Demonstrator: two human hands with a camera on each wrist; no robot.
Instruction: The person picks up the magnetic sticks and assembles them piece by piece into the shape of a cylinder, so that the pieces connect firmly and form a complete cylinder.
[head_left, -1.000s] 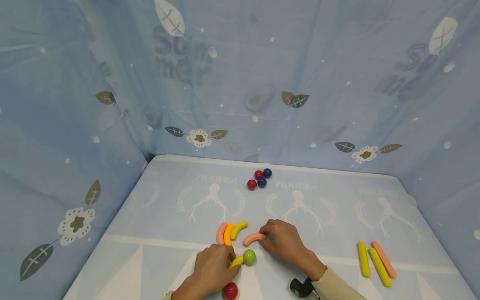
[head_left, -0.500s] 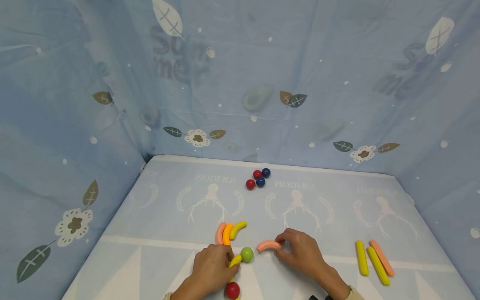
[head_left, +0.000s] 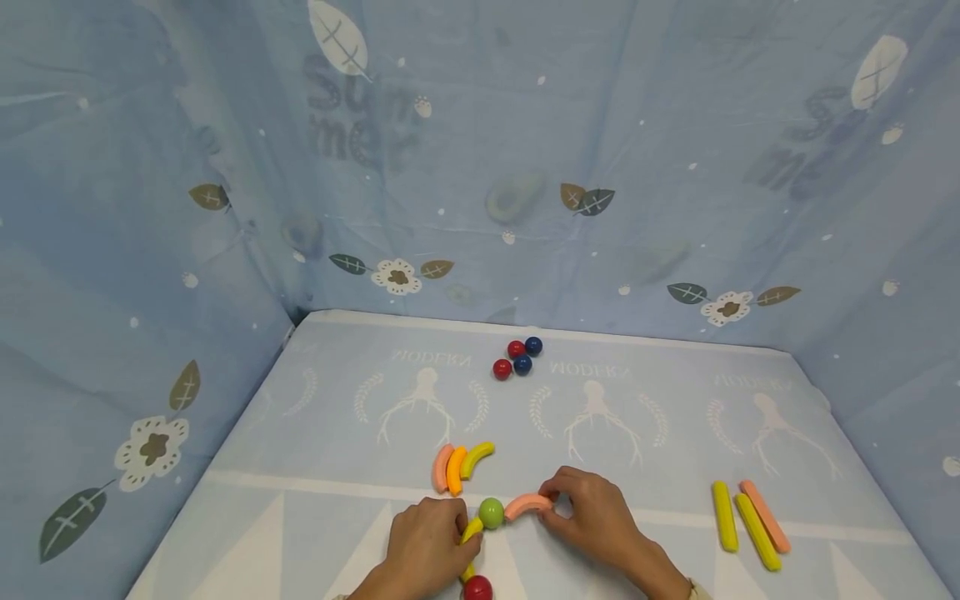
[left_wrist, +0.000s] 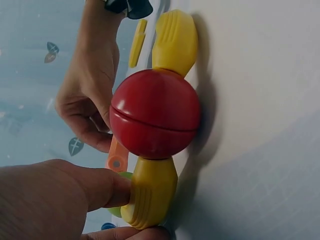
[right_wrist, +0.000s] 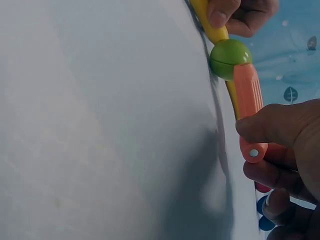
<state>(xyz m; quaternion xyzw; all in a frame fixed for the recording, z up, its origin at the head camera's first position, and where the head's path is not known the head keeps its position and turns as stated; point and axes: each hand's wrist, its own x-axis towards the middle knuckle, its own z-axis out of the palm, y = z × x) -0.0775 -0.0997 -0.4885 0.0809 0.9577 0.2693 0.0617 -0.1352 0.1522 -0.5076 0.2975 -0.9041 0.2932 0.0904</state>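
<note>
In the head view my left hand point(head_left: 427, 546) pinches a curved yellow rod point(left_wrist: 150, 192) between thumb and fingers. A green ball point(head_left: 491, 513) sits at one end of that rod and a red ball point(left_wrist: 155, 112) at the other. Beyond the red ball, a second yellow rod point(left_wrist: 175, 42) extends in the left wrist view. My right hand point(head_left: 596, 517) pinches a curved salmon-pink rod point(right_wrist: 248, 90) near one end, which bears a small silvery disc point(right_wrist: 253, 152). Its opposite end meets the green ball, apparently touching.
Curved pink point(head_left: 441, 467), orange point(head_left: 455, 471) and yellow point(head_left: 477, 460) rods lie just beyond my left hand. Red point(head_left: 502, 369) and blue balls point(head_left: 522, 365) cluster near the back edge. Straight yellow point(head_left: 724, 517) and pink rods point(head_left: 765, 516) lie at right.
My right hand first drew the salmon-pink rod rightward and nearer me, then brought it back left against the green ball. The red ball has shifted right, the green ball slightly left.
</note>
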